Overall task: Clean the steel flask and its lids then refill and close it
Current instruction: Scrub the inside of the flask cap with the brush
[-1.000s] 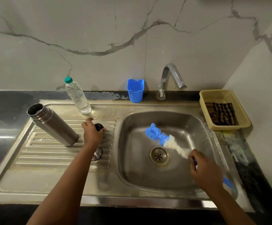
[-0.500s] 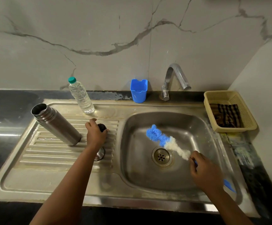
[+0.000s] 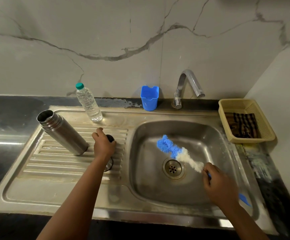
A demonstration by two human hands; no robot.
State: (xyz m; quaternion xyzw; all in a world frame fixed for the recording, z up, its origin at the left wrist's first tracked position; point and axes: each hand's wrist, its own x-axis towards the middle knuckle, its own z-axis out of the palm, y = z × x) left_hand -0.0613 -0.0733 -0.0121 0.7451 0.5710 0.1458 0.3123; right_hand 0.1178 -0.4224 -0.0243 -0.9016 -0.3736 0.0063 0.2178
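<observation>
The open steel flask [image 3: 62, 131] stands without a lid on the ribbed drainboard [image 3: 54, 163] at the left. Just right of it my left hand [image 3: 103, 144] is closed over a small black lid [image 3: 110, 138], most of which it hides. A steel cup lid [image 3: 108, 166] lies under my left forearm, partly hidden. My right hand [image 3: 219, 185] grips the blue handle of a bottle brush [image 3: 177, 151], whose blue and white bristles hang over the sink basin [image 3: 158, 187] near the drain [image 3: 172, 168].
A clear water bottle [image 3: 88, 103] with a green cap stands behind the flask. A blue plastic cup [image 3: 149, 97] and the tap [image 3: 186, 87] are at the back wall. At the right, a yellow basket [image 3: 227, 108] holds a striped cloth.
Both hands stay where they were, the left on the black lid and the right on the brush. Only the camera has shifted slightly.
</observation>
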